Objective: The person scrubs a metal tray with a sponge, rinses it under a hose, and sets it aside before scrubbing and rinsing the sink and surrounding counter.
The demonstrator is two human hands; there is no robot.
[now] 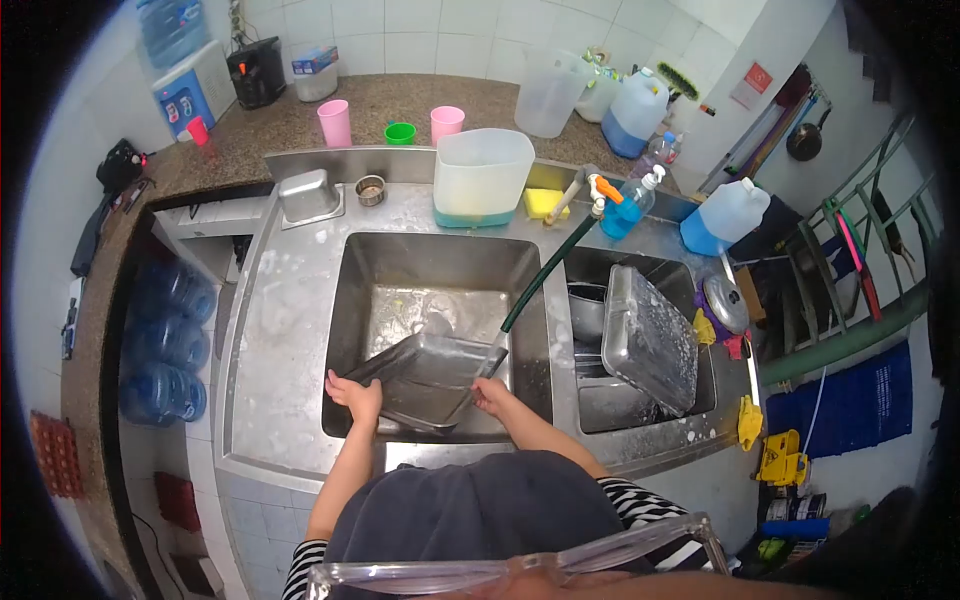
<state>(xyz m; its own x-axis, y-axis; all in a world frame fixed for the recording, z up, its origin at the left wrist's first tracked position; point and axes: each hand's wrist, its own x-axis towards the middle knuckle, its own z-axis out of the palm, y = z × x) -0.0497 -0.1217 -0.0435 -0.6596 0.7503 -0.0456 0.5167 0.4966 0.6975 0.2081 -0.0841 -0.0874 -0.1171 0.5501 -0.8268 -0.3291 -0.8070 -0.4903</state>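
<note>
A rectangular metal baking tray point(425, 375) is tilted inside the left sink basin point(440, 247). My left hand point(357, 396) is closed on its left edge, thumb toward the inside. My right hand point(490, 396) is closed at the tray's right edge. A green hose point(550, 272) runs down from the tap with the orange handle point(606, 188), and its pale end reaches my right fingers. Whether those fingers also grip the hose is hard to see.
A soapy metal pan point(650, 340) leans in the right basin point(600, 420). Behind the sinks stand a plastic container point(482, 175) of bluish liquid, a yellow sponge point(546, 204) and a blue soap bottle point(632, 205). A small metal pan point(308, 196) sits at left.
</note>
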